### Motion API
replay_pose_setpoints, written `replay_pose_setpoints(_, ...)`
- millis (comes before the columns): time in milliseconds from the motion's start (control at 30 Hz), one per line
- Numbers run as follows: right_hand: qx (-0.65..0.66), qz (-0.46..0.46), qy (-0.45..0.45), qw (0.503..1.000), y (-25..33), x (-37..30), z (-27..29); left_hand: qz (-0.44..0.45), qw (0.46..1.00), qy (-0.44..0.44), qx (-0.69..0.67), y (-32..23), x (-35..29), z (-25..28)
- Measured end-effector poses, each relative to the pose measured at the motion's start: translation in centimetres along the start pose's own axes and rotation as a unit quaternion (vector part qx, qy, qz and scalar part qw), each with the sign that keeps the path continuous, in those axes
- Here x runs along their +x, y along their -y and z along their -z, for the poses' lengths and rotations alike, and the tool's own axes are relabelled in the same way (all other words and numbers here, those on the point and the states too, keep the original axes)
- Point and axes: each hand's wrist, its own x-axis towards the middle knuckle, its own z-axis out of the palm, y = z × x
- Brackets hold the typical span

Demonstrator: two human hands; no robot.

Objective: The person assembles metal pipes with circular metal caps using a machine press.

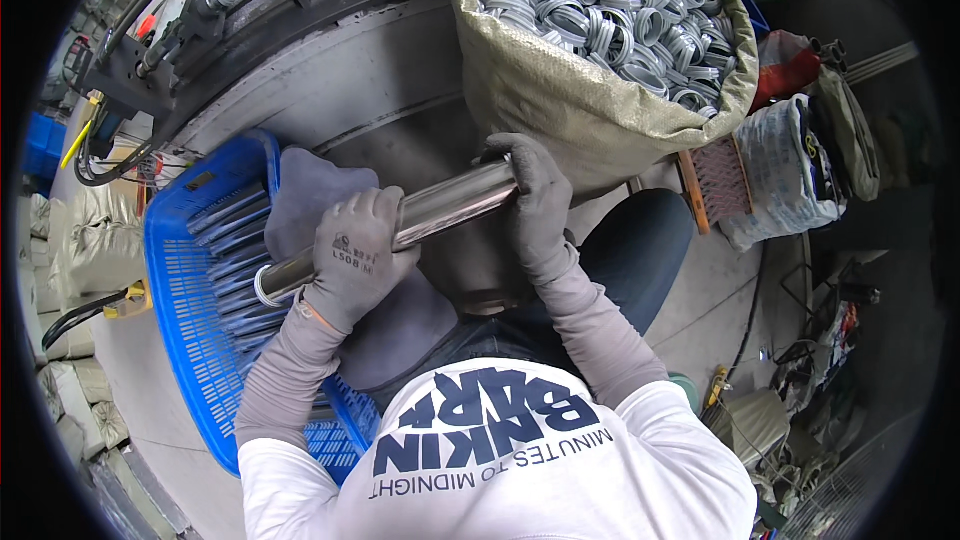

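Observation:
A shiny metal tube [455,203] lies slanted across my lap, its right end higher than its left. My left hand [358,252], in a grey glove, wraps round it towards the lower left end, where a pale ring [263,286] sits. The other end is held by my right hand [535,202], also gloved in grey, with the fingers closed over the tip. To the left, more metal tubes [232,258] lie side by side in a blue plastic basket [165,270]. A grey sheet [395,335] covers part of my lap below the tube.
Ahead stands a big woven sack [570,110] full of grey rings [625,15]. A dark machine frame [290,15] runs along the upper left. Right of my knee are a wooden-sided crate [715,180] and a white plastic bag [785,170]. Wrapped bundles [95,240] line the far left.

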Motion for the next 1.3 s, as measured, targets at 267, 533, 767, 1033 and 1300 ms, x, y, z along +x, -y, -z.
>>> replay_pose_setpoints(267, 0.013, -0.011, -0.058, 0.998, -2.9, -0.2, -0.7, 0.004, 0.999, 0.037, 0.005, 0.3, 0.1, -0.1)
replay_pose_setpoints(533, -0.278, 0.246, 0.006, 0.928, 6.0, 0.9, 4.1, 0.027, 0.992, 0.071, -0.102, 1.9, -1.9, 2.9)
replay_pose_setpoints(767, -0.243, 0.182, 0.152, 0.941, 4.8, 4.0, 6.5, 0.012, 0.992, 0.019, -0.124, 1.8, -1.9, 1.9)
replay_pose_setpoints(1033, -0.207, 0.09, 0.085, 0.97, -3.5, 1.4, 4.0, 0.039, 0.991, -0.009, -0.126, 2.5, -2.3, 1.9)
replay_pose_setpoints(1300, -0.52, -0.162, 0.421, 0.725, -8.9, 5.7, 8.5, 0.108, 0.988, -0.036, -0.102, 5.6, -3.0, 2.5)
